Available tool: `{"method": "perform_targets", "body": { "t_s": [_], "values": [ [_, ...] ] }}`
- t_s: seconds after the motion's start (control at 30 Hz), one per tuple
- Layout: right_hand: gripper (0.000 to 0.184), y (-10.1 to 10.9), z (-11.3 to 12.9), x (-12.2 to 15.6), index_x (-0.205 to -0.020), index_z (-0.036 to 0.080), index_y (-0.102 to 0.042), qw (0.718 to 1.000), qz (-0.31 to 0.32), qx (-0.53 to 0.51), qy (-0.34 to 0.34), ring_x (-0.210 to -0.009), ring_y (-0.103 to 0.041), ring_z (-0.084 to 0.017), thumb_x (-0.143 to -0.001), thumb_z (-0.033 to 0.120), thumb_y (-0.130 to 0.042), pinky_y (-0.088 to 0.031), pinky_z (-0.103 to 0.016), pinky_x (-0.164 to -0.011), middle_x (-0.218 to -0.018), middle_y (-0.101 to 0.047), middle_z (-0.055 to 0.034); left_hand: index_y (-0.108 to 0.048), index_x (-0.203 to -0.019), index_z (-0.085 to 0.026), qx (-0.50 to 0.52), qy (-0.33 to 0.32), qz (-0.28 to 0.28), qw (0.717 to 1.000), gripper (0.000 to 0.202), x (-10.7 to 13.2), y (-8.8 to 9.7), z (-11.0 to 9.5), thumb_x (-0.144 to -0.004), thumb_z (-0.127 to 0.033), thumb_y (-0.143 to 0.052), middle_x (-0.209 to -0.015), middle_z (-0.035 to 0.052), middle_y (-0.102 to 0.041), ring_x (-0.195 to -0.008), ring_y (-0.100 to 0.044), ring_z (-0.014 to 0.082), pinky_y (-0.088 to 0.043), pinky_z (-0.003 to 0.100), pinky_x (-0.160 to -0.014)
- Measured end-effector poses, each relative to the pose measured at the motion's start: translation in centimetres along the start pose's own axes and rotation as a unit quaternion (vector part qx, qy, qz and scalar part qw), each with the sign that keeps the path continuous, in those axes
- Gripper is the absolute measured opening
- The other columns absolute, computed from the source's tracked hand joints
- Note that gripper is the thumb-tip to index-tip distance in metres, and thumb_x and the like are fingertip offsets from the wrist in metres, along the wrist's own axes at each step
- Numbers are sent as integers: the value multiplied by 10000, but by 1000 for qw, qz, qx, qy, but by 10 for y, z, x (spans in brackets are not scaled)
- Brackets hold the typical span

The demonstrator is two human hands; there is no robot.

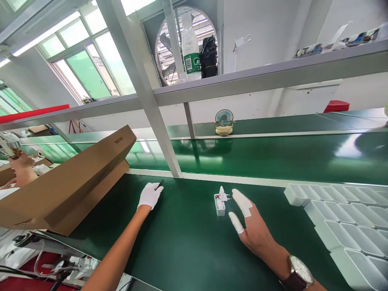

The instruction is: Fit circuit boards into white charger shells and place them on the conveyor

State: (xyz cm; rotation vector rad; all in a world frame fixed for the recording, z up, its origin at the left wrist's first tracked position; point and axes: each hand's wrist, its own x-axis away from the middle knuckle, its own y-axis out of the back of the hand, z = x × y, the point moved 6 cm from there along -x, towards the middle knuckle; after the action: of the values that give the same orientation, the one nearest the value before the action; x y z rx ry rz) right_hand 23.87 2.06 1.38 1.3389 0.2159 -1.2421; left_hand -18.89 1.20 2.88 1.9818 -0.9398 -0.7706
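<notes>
Green matting is covering the long counter (188,242), the largest thing in view, stretching from nine o'clock to three o'clock beneath a grey metal shelf frame (257,79). One flat brown cardboard box (69,182) is lying tilted at nine o'clock, its long axis running from lower left to upper right. One white plastic tray of moulded compartments (342,220) is sitting at three to four o'clock; its cells are too many and too cropped to count. Beyond the frame, one clear plastic water bottle with a green label (190,46) is standing on the shelf at twelve o'clock, and one small teal desk fan (224,122) is resting on the far belt below it.

One small white rectangular holder carrying a white plug part (220,202) is standing at the centre of the counter, its long axis pointing away towards twelve o'clock. The right hand (253,226), wearing white finger cots and a brown-strapped wristwatch (300,273), is spreading wide and holding nothing, with a fingertip just beside the holder at its three o'clock. The left hand (149,195), in a white glove, is closing around one pair of dark tweezers (159,184), well apart at the holder's nine o'clock. The right hand is clearly the nearer. Another person's hand (21,163) is showing at the far left edge.
</notes>
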Motion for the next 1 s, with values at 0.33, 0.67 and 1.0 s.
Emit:
{"method": "perform_targets", "body": {
  "t_s": [0.33,0.67,1.0],
  "values": [
    [411,-39,-70,29,-1277,58,-641,979,91,182,18,-1294,-593,-403,-1055,301,-394,-547,-587,-1003,-1249,-678,-247,-751,-1132,-147,-102,-48,-56,992,383,-5,-11,67,-825,-174,-526,-1197,144,-691,-1139,-631,306,-462,422,-1073],
    [380,-43,-68,34,-1139,77,-717,970,115,209,44,-1137,-663,-416,-1021,251,-401,-524,-611,-977,-1104,-710,-243,-765,-1131,-163,-120,-90,-79,986,405,-2,-16,66,-929,-191,-415,-1156,127,-726,-1056,-653,295,-511,424,-991],
    [317,-44,-72,38,-989,166,-739,978,114,171,31,-1188,-645,-390,-1011,256,-436,-499,-603,-1032,-1050,-726,-192,-762,-1118,-145,-119,-87,-96,984,410,0,-17,65,-943,-199,-395,-1179,139,-710,-1068,-641,282,-495,396,-1013]
  ]
}}
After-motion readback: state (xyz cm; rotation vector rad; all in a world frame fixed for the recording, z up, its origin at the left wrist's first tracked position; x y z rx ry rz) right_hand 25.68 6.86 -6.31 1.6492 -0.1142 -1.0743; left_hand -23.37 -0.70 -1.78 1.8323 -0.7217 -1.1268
